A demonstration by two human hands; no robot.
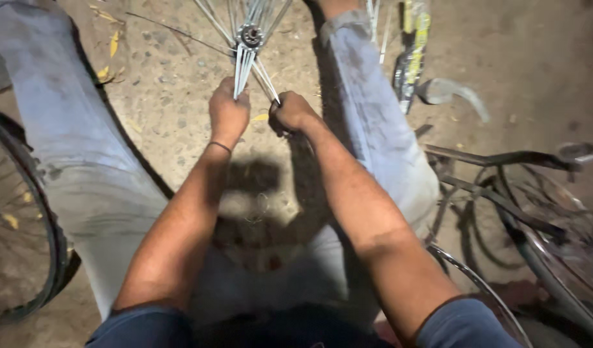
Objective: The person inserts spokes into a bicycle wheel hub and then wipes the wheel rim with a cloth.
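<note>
Both hands worked just below the wheel hub [250,35]: left hand [228,113] fisted tight round a spoke bundle [243,72], right hand [291,113] closed on another spoke [268,82]. Spokes looked thin, stiff, springy, prob. slick metal; best gripped low, away from hub.

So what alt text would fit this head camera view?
Seated on the ground, a person grips a bundle of spokes fanning from a wheel hub, left hand and right hand side by side. A bicycle frame lies to the right, a tyred wheel left.
</note>
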